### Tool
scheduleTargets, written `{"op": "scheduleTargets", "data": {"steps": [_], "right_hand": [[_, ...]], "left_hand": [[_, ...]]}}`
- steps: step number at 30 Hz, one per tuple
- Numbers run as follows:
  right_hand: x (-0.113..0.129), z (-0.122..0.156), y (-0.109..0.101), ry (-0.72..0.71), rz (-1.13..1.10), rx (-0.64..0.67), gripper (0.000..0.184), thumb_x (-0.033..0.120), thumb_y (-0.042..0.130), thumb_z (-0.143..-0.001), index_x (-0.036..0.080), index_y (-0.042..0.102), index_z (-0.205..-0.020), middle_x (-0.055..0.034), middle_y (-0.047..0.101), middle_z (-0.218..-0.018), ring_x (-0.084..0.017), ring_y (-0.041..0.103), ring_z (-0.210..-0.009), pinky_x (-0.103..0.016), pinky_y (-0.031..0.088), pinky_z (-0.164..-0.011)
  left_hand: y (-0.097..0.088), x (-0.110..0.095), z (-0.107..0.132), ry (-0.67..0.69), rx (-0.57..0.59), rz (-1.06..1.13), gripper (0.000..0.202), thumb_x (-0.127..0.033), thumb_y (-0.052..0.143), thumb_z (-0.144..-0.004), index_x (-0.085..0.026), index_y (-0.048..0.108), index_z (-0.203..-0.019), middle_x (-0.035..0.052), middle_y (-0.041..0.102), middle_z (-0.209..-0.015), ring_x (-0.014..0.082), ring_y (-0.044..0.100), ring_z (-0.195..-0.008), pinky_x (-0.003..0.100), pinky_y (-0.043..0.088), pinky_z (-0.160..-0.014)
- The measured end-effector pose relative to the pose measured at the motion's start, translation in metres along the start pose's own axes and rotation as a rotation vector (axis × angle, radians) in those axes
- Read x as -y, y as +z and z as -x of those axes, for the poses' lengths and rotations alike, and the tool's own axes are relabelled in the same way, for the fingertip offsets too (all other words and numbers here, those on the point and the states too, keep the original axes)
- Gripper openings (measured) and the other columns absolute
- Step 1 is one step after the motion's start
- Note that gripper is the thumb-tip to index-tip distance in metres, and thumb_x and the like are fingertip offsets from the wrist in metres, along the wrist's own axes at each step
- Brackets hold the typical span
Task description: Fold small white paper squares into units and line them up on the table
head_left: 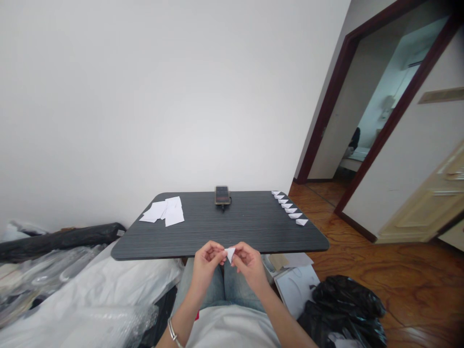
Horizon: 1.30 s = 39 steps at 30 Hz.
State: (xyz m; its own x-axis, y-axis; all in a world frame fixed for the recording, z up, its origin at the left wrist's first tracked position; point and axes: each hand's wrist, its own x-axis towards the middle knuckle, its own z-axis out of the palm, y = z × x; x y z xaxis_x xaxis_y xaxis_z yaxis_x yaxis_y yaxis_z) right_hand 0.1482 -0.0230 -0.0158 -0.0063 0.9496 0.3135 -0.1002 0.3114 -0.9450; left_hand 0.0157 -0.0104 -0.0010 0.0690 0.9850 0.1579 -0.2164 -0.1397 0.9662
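Observation:
A small folded piece of white paper [230, 254], triangular in outline, is pinched between my two hands just in front of the table's near edge. My left hand [209, 255] grips its left side with thumb and fingertips. On the right side, my right hand [248, 257] holds it the same way. Loose white paper sheets [174, 212] lie overlapping at the left of the dark table [239, 227]. Several folded paper pieces [290, 210] are lined up along the table's right edge.
A small dark device on a stand [222, 195] is at the table's back, near the white wall [203, 96]. Plastic-wrapped items [90, 290] lie left, below table height. Boxes [295, 285] and a black plastic bag [348, 304] sit on the floor at right.

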Motion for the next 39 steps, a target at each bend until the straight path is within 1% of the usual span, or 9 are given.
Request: {"op": "scheduleTargets", "data": {"steps": [4,10,17,21,24,30,34,36,39], "right_hand": [[-0.001,0.001,0.000,-0.044,0.078,-0.039,0.006,0.023,0.058,-0.076,0.018,0.060,-0.075,0.0010,0.059,-0.058,-0.012,0.055,-0.052,-0.018,0.038,-0.041],[0.001,0.002,-0.001,-0.109,0.232,-0.093,0.007,0.025,0.061,-0.077,0.019,0.064,-0.078,-0.0005,0.060,-0.064,-0.013,0.056,-0.056,-0.019,0.043,-0.044],[-0.003,0.001,-0.002,-0.150,0.241,-0.104,0.009,0.025,0.062,-0.077,0.020,0.066,-0.081,-0.0014,0.062,-0.070,-0.014,0.059,-0.060,-0.022,0.048,-0.049],[-0.004,0.001,-0.002,-0.141,0.207,-0.103,0.010,0.026,0.063,-0.076,0.019,0.066,-0.083,-0.0023,0.063,-0.070,-0.015,0.060,-0.061,-0.023,0.049,-0.051],[-0.002,0.002,0.000,-0.083,0.154,-0.100,0.013,0.028,0.063,-0.075,0.018,0.066,-0.083,-0.0037,0.065,-0.071,-0.015,0.061,-0.061,-0.023,0.049,-0.049],[0.002,-0.001,0.002,0.028,-0.164,-0.066,0.010,0.026,0.066,-0.071,0.018,0.064,-0.076,-0.0011,0.064,-0.064,-0.013,0.059,-0.055,-0.020,0.047,-0.045],[0.004,-0.003,0.002,0.024,-0.263,-0.043,0.006,0.022,0.066,-0.069,0.018,0.065,-0.065,0.0007,0.060,-0.063,-0.011,0.058,-0.054,-0.018,0.046,-0.045],[0.003,-0.002,0.001,0.002,-0.248,-0.052,0.007,0.020,0.065,-0.070,0.018,0.065,-0.063,0.0007,0.059,-0.065,-0.011,0.059,-0.055,-0.019,0.047,-0.046],[-0.001,-0.002,-0.001,-0.077,-0.167,-0.083,0.009,0.018,0.062,-0.072,0.019,0.066,-0.064,0.0005,0.058,-0.067,-0.011,0.057,-0.055,-0.020,0.048,-0.048]], "left_hand": [[0.001,0.002,0.002,0.032,-0.074,-0.068,0.016,-0.026,0.075,-0.060,-0.014,0.068,-0.067,0.0021,0.068,-0.060,0.0152,0.061,-0.054,0.024,0.050,-0.054],[-0.001,0.004,0.003,0.061,-0.011,-0.129,0.020,-0.025,0.074,-0.062,-0.014,0.072,-0.079,0.0071,0.074,-0.075,0.0208,0.068,-0.069,0.030,0.054,-0.067],[0.001,-0.005,0.004,0.080,0.035,-0.201,0.021,-0.025,0.072,-0.064,-0.014,0.072,-0.082,0.0081,0.074,-0.076,0.0207,0.068,-0.067,0.030,0.055,-0.064],[0.002,-0.006,0.004,0.113,0.052,-0.237,0.020,-0.024,0.070,-0.066,-0.014,0.071,-0.084,0.0073,0.073,-0.075,0.0191,0.066,-0.066,0.028,0.054,-0.063],[0.001,-0.002,0.003,0.118,0.062,-0.213,0.019,-0.023,0.068,-0.068,-0.013,0.070,-0.084,0.0067,0.072,-0.074,0.0183,0.066,-0.066,0.027,0.053,-0.061],[-0.003,0.000,0.000,0.001,0.110,0.000,0.020,-0.025,0.072,-0.064,-0.013,0.069,-0.081,0.0053,0.071,-0.071,0.0161,0.064,-0.062,0.026,0.051,-0.060],[-0.006,0.000,0.000,-0.065,0.112,0.062,0.016,-0.026,0.072,-0.065,-0.013,0.070,-0.075,0.0027,0.069,-0.065,0.0131,0.062,-0.058,0.024,0.051,-0.060],[-0.007,-0.001,0.001,-0.080,0.110,0.072,0.015,-0.026,0.072,-0.065,-0.013,0.070,-0.073,0.0019,0.068,-0.063,0.0122,0.061,-0.057,0.024,0.050,-0.060],[-0.004,-0.002,0.003,-0.073,0.113,0.089,0.017,-0.028,0.070,-0.068,-0.013,0.068,-0.073,0.0022,0.067,-0.068,0.0128,0.061,-0.061,0.025,0.052,-0.063]]}}
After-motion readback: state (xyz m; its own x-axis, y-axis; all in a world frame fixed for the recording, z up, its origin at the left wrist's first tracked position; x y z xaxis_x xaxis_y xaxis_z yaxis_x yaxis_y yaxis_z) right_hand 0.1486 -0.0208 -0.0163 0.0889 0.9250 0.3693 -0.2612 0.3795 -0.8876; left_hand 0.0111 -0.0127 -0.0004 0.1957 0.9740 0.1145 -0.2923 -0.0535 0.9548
